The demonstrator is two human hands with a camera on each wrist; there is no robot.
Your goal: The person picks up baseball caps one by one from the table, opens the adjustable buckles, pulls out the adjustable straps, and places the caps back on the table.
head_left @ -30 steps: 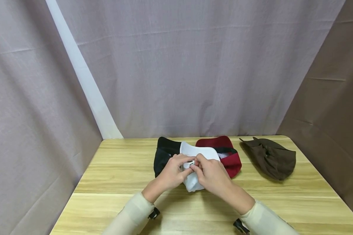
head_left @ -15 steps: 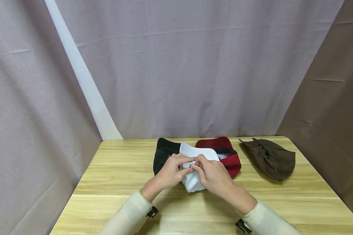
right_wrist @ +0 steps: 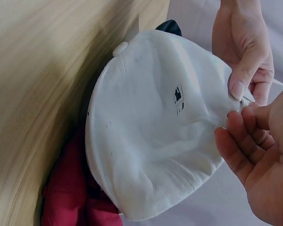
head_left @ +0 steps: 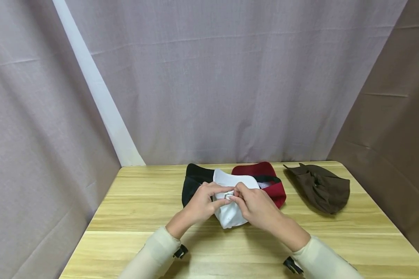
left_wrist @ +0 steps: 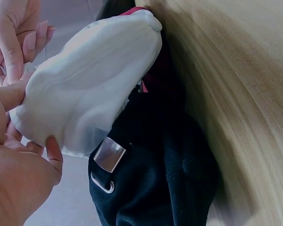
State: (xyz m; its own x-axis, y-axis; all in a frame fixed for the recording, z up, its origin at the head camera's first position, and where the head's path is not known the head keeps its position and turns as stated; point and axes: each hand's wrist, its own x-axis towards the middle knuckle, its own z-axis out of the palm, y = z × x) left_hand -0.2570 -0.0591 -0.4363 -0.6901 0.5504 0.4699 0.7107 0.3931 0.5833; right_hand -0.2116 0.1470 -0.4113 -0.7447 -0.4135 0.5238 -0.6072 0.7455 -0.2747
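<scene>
A white baseball cap (head_left: pixel 230 217) is at the table's middle, its brim away from me. My left hand (head_left: pixel 202 203) grips its back edge, with thumb and fingers on the cloth, as the left wrist view shows on the white crown (left_wrist: pixel 89 84). My right hand (head_left: pixel 258 205) pinches a small piece at the same edge, beside the left fingertips; it looks like the strap, but the fingers cover most of it. In the right wrist view a small dark logo (right_wrist: pixel 178 100) marks the crown.
A black cap (head_left: pixel 194 180) with a metal buckle (left_wrist: pixel 109 154) lies to the left, against the white one. Behind and right is a dark red cap (head_left: pixel 255 169). Farther right a brown cap (head_left: pixel 329 192) lies apart on the wooden table (head_left: pixel 132 217). Grey curtains (head_left: pixel 209 97) rise behind.
The right hand and forearm have shifted slightly right, and its fingers have turned a little at the pinched piece. The left hand stays nearly still, and the caps keep their places.
</scene>
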